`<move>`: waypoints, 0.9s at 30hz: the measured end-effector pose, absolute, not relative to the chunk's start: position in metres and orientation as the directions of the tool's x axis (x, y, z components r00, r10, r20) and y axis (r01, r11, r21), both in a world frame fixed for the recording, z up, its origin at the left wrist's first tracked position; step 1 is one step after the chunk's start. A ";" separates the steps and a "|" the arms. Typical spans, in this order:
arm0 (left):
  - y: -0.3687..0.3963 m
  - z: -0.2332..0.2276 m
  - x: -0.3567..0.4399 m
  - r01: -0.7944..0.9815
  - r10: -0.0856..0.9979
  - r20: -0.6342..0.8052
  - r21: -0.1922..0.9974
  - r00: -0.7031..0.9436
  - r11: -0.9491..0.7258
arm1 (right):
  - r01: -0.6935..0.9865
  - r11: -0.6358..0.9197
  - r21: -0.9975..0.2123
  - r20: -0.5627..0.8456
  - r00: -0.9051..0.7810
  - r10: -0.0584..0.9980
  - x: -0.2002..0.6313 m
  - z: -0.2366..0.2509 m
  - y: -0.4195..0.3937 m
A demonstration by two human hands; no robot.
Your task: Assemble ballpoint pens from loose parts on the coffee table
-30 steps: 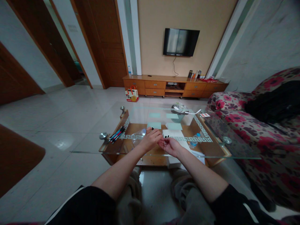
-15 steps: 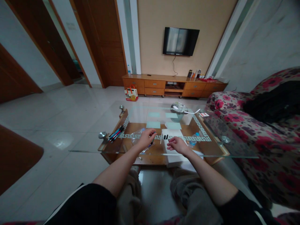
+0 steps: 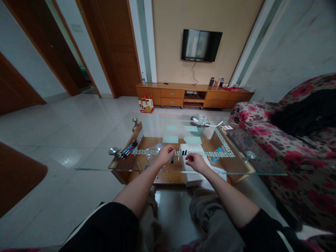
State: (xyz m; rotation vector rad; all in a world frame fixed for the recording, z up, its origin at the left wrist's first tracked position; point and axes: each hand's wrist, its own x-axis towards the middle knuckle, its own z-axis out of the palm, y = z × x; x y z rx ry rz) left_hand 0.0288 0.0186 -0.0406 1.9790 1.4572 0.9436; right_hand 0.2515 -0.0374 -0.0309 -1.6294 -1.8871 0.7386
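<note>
Left hand (image 3: 165, 155) pinches a dark pen (image 3: 172, 160), its long axis hanging steeply toward the glass surface (image 3: 105, 164). Right hand (image 3: 194, 161) loosely curled, holding nothing visible. Small black caps (image 3: 184, 153) lie between the hands, nearer the right.

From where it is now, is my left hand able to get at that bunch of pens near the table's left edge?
Probably yes. The bunch of pens lies in the open on the glass table, left of the left hand, with only bare glass between. That hand seems to hold a small pen already.

Glossy glass tabletop (image 3: 236, 164); wooden shelf (image 3: 147, 164) beneath.
</note>
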 end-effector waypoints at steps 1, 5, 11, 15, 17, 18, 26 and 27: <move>0.019 -0.041 0.031 0.612 0.955 0.236 0.734 0.179 -0.296 | 0.712 0.132 -0.690 0.049 -0.136 0.990 0.251 -0.032 -0.037; 0.017 -0.041 0.037 0.644 0.960 0.230 0.712 0.161 -0.279 | 0.747 0.148 -0.648 0.049 -0.152 0.987 0.249 -0.034 -0.036; 0.015 -0.042 0.042 0.755 0.968 0.213 0.611 0.131 -0.237 | 0.785 0.192 -0.590 0.078 -0.181 0.980 0.247 -0.032 -0.035; 0.015 -0.042 0.040 0.802 0.971 0.203 0.556 0.124 -0.219 | 0.773 0.168 -0.612 0.078 -0.153 0.985 0.245 -0.031 -0.035; 0.015 -0.042 0.038 0.810 0.967 0.212 0.537 0.138 -0.234 | 0.770 0.167 -0.616 0.095 -0.138 0.986 0.243 -0.030 -0.035; 0.015 -0.042 0.037 0.814 0.966 0.214 0.530 0.144 -0.239 | 0.771 0.171 -0.614 0.105 -0.134 0.985 0.243 -0.029 -0.035; 0.017 -0.039 0.021 0.831 0.963 0.209 0.495 0.170 -0.254 | 0.727 0.170 -0.666 0.211 -0.035 0.977 0.259 -0.011 -0.035; 0.017 -0.039 0.017 0.837 0.955 0.235 0.473 0.183 -0.277 | 0.724 0.155 -0.672 0.216 -0.009 0.976 0.263 -0.010 -0.034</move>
